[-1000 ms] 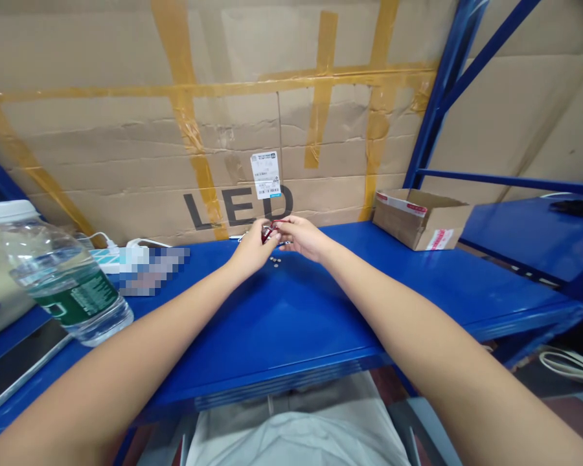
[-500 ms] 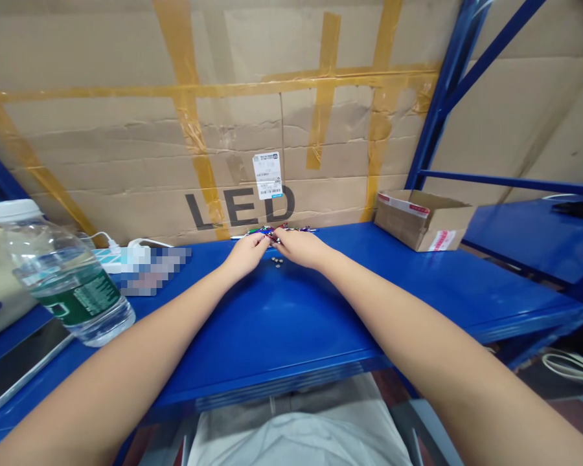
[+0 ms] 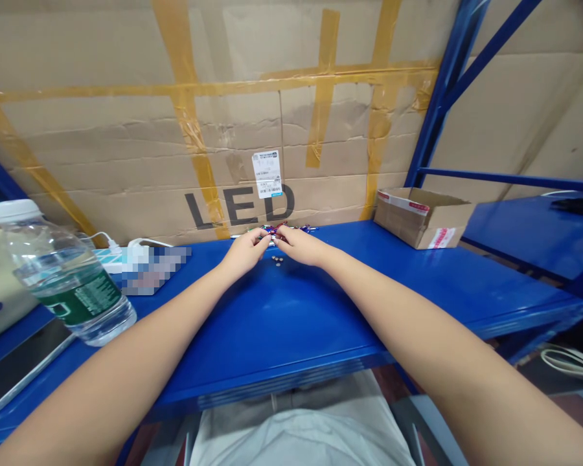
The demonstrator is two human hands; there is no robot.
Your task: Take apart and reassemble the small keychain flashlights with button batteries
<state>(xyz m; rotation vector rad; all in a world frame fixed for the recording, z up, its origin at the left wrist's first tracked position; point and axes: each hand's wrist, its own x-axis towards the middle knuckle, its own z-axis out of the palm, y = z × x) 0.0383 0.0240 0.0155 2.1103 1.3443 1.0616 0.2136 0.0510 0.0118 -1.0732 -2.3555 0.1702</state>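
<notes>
My left hand (image 3: 245, 251) and my right hand (image 3: 298, 244) meet at the back middle of the blue shelf top (image 3: 276, 310). Their fingers are bent, with thumbs and fingertips close together. Between the fingertips is something small that I cannot make out. Right behind the hands lies a pile of small shiny metallic pieces (image 3: 311, 228) in blue, red, green and silver, partly hidden by my fingers. Several small round silvery discs (image 3: 277, 260) rest on the shelf just in front of the fingertips.
An open cardboard box (image 3: 420, 220) stands at right. At left are a water bottle (image 3: 78, 285), a phone (image 3: 24, 362) and a power strip (image 3: 114, 259) with white plugs. A large taped cardboard sheet (image 3: 243, 142) rises behind the shelf. Blue metal posts (image 3: 442, 110) flank it.
Both hands stay over the same spot. Their fingers have shifted slightly and arch a little higher at the pile. The discs lie where they were.
</notes>
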